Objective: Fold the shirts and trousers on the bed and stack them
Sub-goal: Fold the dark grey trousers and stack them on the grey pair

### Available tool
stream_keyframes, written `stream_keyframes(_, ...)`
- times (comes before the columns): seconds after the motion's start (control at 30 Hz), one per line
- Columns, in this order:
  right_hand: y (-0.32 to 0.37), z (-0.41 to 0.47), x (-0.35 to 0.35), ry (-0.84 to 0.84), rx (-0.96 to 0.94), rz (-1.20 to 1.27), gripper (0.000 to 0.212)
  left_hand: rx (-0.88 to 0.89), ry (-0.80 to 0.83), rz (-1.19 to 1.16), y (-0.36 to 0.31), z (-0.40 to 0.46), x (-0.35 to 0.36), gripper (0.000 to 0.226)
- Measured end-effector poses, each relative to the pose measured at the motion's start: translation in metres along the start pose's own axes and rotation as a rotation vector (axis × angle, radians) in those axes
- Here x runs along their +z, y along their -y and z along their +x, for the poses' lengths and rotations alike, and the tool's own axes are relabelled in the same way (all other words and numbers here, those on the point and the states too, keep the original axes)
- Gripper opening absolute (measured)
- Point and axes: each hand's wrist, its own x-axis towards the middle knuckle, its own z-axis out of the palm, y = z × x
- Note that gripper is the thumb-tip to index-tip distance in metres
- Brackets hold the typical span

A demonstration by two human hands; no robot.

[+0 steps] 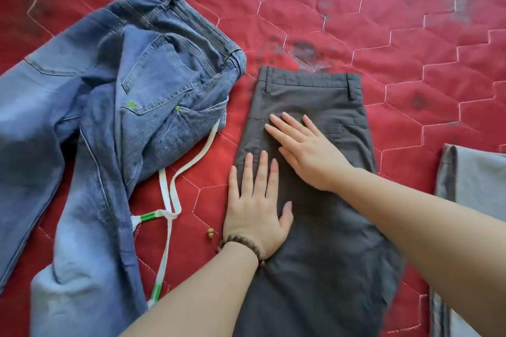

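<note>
Pressing flat, both hands lie with fingers straight on the grey trousers, whose length runs toward the person.

A red quilted bedspread carries grey trousers at centre, crumpled blue jeans at nine o'clock and light grey cloth at three o'clock.

A small green mark on the blue jeans pocket is too blurred to read.
</note>
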Motion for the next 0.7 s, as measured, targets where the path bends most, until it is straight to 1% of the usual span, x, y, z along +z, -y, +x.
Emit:
stream_keyframes(0.07, -0.003, 0.029, -0.002, 0.009, 0.079, -0.018, 0.051, 0.002, 0.003, -0.016, 0.001, 0.000, 0.001, 0.079)
stream_keyframes(0.13, -0.017, 0.054, -0.005, 0.007, 0.195, -0.095, 0.052, 0.003, 0.005, -0.017, 0.002, 0.001, 0.001, 0.079)
stream_keyframes(0.2, -0.036, 0.062, -0.010, -0.011, 0.428, -0.095, 0.054, 0.004, 0.000, -0.003, 0.001, 0.001, 0.002, 0.079)
stream_keyframes(0.27, -0.050, 0.053, -0.016, -0.093, 0.675, -0.110, 0.059, 0.005, -0.003, -0.002, 0.001, 0.000, 0.002, 0.079)
stream_keyframes(0.3, -0.050, 0.043, -0.018, -0.158, 0.708, -0.135, 0.060, 0.005, -0.003, -0.006, 0.001, 0.000, 0.002, 0.080)
stream_keyframes(0.33, -0.043, 0.031, -0.018, -0.211, 0.654, -0.131, 0.061, 0.004, -0.009, -0.008, 0.001, 0.000, 0.002, 0.079)
stream_keyframes(0.37, -0.033, 0.016, -0.017, -0.214, 0.526, -0.099, 0.062, 0.004, -0.017, -0.006, 0.001, 0.000, 0.003, 0.079)
stream_keyframes(0.4, -0.022, -0.001, -0.014, -0.156, 0.345, -0.091, 0.063, 0.006, -0.022, -0.001, 0.001, 0.000, 0.004, 0.079)
stream_keyframes(0.43, -0.016, -0.022, -0.007, -0.073, 0.211, -0.136, 0.063, 0.007, -0.025, 0.004, 0.001, 0.000, 0.005, 0.079)
stream_keyframes(0.47, -0.019, -0.043, -0.004, -0.014, 0.186, -0.205, 0.063, 0.007, -0.028, 0.010, 0.001, 0.000, 0.005, 0.079)
stream_keyframes(0.5, -0.029, -0.060, -0.002, 0.023, 0.290, -0.245, 0.062, 0.005, -0.033, 0.015, 0.002, -0.001, 0.005, 0.079)
stream_keyframes(0.57, -0.052, -0.085, -0.006, -0.026, 0.722, -0.243, 0.062, 0.001, -0.043, 0.022, 0.001, 0.000, 0.006, 0.078)
stream_keyframes(0.6, -0.051, -0.094, -0.008, -0.071, 0.862, -0.214, 0.062, -0.001, -0.045, 0.028, 0.001, -0.001, 0.006, 0.077)
stream_keyframes(0.63, -0.038, -0.100, -0.007, -0.126, 0.886, -0.171, 0.062, -0.004, -0.043, 0.037, 0.000, -0.001, 0.006, 0.077)
stream_keyframes(0.67, -0.013, -0.105, -0.003, -0.191, 0.804, -0.137, 0.062, -0.009, -0.037, 0.050, -0.001, -0.002, 0.005, 0.076)
stream_keyframes(0.7, 0.019, -0.111, 0.005, -0.214, 0.659, -0.097, 0.062, -0.014, -0.026, 0.066, 0.000, -0.002, 0.004, 0.074)
